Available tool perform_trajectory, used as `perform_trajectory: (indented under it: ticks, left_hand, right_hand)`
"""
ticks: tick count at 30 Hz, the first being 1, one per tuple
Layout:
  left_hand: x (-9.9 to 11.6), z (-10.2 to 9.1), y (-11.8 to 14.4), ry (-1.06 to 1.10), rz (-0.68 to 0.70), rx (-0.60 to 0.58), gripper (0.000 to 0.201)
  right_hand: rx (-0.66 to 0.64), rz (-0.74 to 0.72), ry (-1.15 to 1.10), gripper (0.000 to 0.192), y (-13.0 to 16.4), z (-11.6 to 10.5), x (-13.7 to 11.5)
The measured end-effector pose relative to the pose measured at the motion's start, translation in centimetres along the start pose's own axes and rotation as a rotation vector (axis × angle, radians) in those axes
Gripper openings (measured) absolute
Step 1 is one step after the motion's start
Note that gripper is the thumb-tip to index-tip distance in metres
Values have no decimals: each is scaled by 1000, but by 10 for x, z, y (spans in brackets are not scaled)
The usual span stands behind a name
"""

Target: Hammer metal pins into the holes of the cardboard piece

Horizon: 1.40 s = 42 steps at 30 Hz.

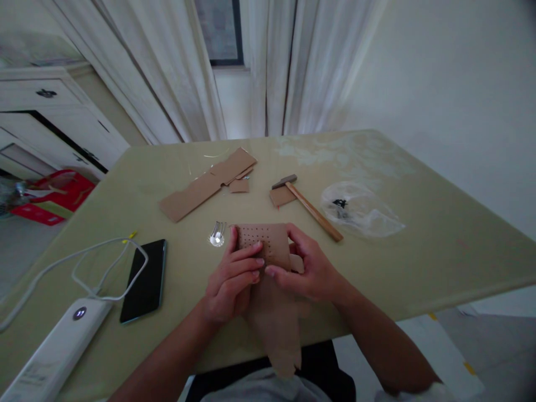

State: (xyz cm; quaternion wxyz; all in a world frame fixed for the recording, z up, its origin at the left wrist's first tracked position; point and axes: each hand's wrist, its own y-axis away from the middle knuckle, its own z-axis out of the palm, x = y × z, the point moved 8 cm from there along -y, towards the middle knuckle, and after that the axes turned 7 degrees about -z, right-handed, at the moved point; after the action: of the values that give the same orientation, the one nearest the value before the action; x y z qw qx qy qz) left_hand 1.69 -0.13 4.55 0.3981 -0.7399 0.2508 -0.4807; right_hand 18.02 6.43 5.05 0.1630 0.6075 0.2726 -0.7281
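At the near edge of the worktop [419, 262], about midway along it, both hands grip one perforated cardboard piece [263, 241]. The left hand [230, 279] lies on the piece's left side, its fingers [247, 258] curled over the top face and clenched on it. The right hand [312, 268] grasps the right side, thumb pressed on the face near the left fingertips, the other fingers wrapped round the far right edge. The piece carries rows of small punched holes on its upper part; a long cardboard strip [276, 329] hangs down from it past the near edge, over the lap.

Towards the near left corner a white power bank [54, 352] lies slantwise, with a white cable [100, 268] looping from it. Just right of the cable rests a black phone [144, 280], face up.

Just beyond the left hand sits a small cluster of clear LEDs [217, 234], near the cardboard piece but apart from it. Further in, right of centre, a hammer [312, 209] with a wooden handle lies with its head on a small cardboard scrap [281, 196]. To its right lies a clear plastic bag [362, 212] with something small and dark inside. Left of the hammer, long cardboard offcuts [205, 184] lie slantwise towards the far edge.
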Motion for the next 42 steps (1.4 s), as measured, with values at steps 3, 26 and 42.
perform_trajectory:
  ticks: [3, 26, 42]
  left_hand:
    - [10, -3, -3, 2, 87, 32, 9]
    - [-155, -81, -13, -753, -1080, -183, 37]
    - [-162, -63, 1, -842, -852, -306, 42]
  right_hand:
    - [-5, 2, 18, 50, 2, 2, 2]
    - [475, 53, -47, 65, -6, -70, 25]
    - [432, 19, -143, 67, -13, -67, 21]
